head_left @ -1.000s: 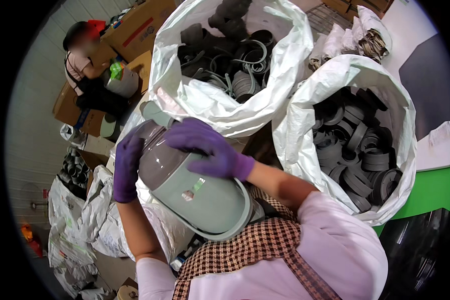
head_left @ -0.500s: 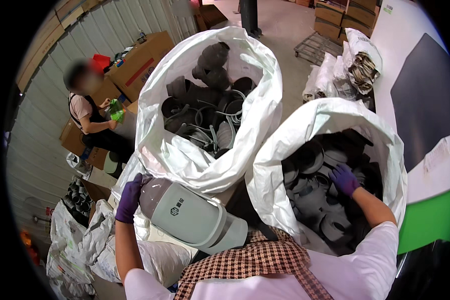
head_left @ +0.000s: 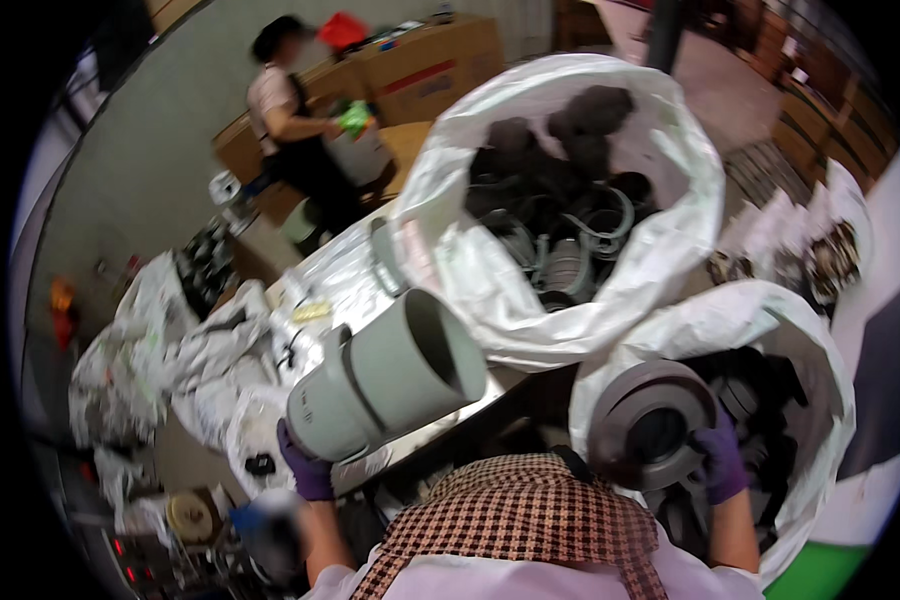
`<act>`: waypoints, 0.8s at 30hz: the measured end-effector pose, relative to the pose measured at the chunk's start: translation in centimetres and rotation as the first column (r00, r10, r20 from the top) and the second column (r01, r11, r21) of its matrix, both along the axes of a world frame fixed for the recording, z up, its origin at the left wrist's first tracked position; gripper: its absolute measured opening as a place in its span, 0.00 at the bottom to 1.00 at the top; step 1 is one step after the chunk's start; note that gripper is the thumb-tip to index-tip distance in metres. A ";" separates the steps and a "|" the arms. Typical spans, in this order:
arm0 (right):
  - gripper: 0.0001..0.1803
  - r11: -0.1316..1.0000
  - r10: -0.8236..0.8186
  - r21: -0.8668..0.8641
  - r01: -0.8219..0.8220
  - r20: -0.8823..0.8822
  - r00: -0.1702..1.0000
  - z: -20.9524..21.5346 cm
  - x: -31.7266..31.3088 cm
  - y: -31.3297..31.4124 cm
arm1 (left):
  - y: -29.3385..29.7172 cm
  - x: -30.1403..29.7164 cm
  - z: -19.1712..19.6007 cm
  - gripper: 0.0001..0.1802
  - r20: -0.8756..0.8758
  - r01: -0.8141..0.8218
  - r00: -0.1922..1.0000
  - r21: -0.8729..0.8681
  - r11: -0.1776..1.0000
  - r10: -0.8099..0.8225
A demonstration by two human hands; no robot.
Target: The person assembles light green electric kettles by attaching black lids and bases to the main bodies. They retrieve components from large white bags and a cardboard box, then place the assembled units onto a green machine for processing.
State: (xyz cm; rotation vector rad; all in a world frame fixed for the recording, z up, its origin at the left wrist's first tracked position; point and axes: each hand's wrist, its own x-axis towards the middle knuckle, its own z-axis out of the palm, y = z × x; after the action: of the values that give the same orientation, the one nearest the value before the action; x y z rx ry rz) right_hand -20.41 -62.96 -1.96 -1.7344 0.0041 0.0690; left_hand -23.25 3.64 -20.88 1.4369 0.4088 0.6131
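Observation:
A grey-green cylindrical container (head_left: 375,375) with a band-like handle lies tilted over the worktable, its wide open mouth facing right. My left hand (head_left: 307,468), in a purple glove, is closed on its lower left end. A round grey-brown lid-like part (head_left: 625,410) with a dark central opening is in my right hand (head_left: 722,460), also purple-gloved, gripped at its right edge. The part hangs over the near rim of the right white sack (head_left: 830,370), which contains dark grey plastic parts (head_left: 745,390).
Another white sack (head_left: 430,230) of dark parts and handles stands behind. At left is a shiny work surface (head_left: 340,260), with white bags (head_left: 130,370) beyond it. A person (head_left: 290,120) stands by cardboard boxes (head_left: 430,75), holding something green.
My right hand has come up out of the right sack with the round part. My left hand has turned the container, so its open mouth shows. The whole view has swung left.

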 end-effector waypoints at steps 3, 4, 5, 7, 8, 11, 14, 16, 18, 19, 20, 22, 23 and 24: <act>0.42 0.994 -0.083 0.079 0.080 0.030 0.996 -1.2 4.4 9.4 | 1.7 -3.3 1.3 0.21 0.134 -0.013 0.990 -0.165 0.986 0.035; 0.43 0.962 -0.059 0.273 0.026 0.115 0.992 -1.2 6.4 12.4 | 2.7 -4.1 1.9 0.20 0.167 -0.031 0.981 -0.343 0.939 0.094; 0.44 0.885 -0.053 0.463 -0.051 0.209 0.976 -1.1 8.5 15.4 | 3.6 -5.1 2.5 0.21 0.257 0.045 0.961 -0.497 0.867 0.098; 0.47 0.975 -0.055 0.219 -0.038 0.405 0.913 -0.8 12.2 21.3 | 5.3 -6.6 3.1 0.27 0.231 0.021 0.963 -0.582 0.813 0.140; 0.45 0.970 -0.040 0.233 -0.075 0.453 0.891 -1.0 13.4 24.8 | 6.0 -7.2 3.1 0.32 0.133 -0.124 0.975 -0.333 0.935 0.177; 0.41 0.986 0.097 0.052 -0.160 0.606 0.790 -2.6 14.8 34.2 | 6.9 -9.0 2.9 0.45 0.024 -0.243 0.970 0.132 0.961 0.242; 0.41 0.968 0.199 -0.024 -0.250 0.681 0.705 -3.9 14.4 39.5 | 7.3 -10.6 3.4 0.40 0.043 -0.299 0.954 0.167 0.940 0.296; 0.41 0.953 0.248 -0.064 -0.295 0.724 0.644 -4.5 13.5 42.0 | 7.9 -11.6 4.5 0.31 0.073 -0.354 0.933 0.353 0.866 0.351; 0.40 0.941 0.287 -0.088 -0.328 0.719 0.633 -4.9 12.6 43.7 | 8.5 -12.2 6.0 0.31 0.037 -0.269 0.951 0.588 0.763 0.307; 0.39 0.941 0.287 -0.082 -0.329 0.710 0.643 -5.2 12.3 44.4 | 8.6 -12.6 6.7 0.29 0.015 -0.271 0.959 0.334 0.903 0.282; 0.39 0.939 0.303 -0.089 -0.333 0.678 0.670 -5.5 12.0 44.9 | 8.9 -12.6 7.4 0.27 0.067 -0.267 0.962 0.057 0.962 0.263; 0.30 0.929 0.313 -0.102 -0.355 0.727 0.611 -6.9 11.5 45.7 | 8.9 -12.9 8.7 0.17 0.025 -0.322 0.944 -0.159 0.933 0.330; 0.29 0.934 0.319 -0.106 -0.342 0.683 0.657 -7.8 11.2 45.8 | 8.6 -13.0 9.2 0.15 -0.089 -0.412 0.904 0.070 0.908 0.417; 0.28 0.935 0.334 -0.119 -0.335 0.616 0.713 -9.0 11.2 46.1 | 8.4 -13.1 9.8 0.15 -0.178 -0.415 0.865 0.273 0.868 0.470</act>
State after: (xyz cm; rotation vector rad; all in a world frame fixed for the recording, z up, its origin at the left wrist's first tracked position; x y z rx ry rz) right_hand -9.25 -16.90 -10.94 -1.6627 -0.8161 -0.2529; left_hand -36.31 12.06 -11.07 1.6544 0.9067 0.8834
